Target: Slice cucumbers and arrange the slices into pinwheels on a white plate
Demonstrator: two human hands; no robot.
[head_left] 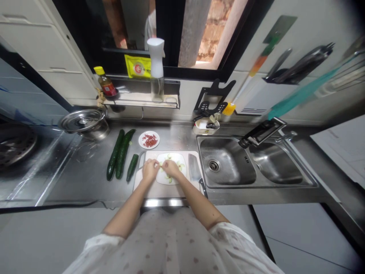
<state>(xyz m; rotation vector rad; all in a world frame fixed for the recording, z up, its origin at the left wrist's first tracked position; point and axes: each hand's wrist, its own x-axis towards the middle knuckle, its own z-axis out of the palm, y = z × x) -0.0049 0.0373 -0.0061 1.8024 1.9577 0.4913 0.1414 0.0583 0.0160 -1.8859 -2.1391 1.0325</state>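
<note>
Both hands meet over the left side of a white square plate, fingertips pinched together. My left hand and my right hand are closed on a small pale-green piece, apparently a cucumber slice, mostly covered by the fingers. Several thin cucumber slices lie in small groups on the plate. Underneath is a pale cutting board, with a kitchen knife lying along its right side, handle toward me. Left of the board lie a short cut cucumber and two whole cucumbers.
A small round plate of red bits sits behind the board. The double sink adjoins it on the right. A steel pot stands back left. Along the wall are a shelf with bottles and a knife holder.
</note>
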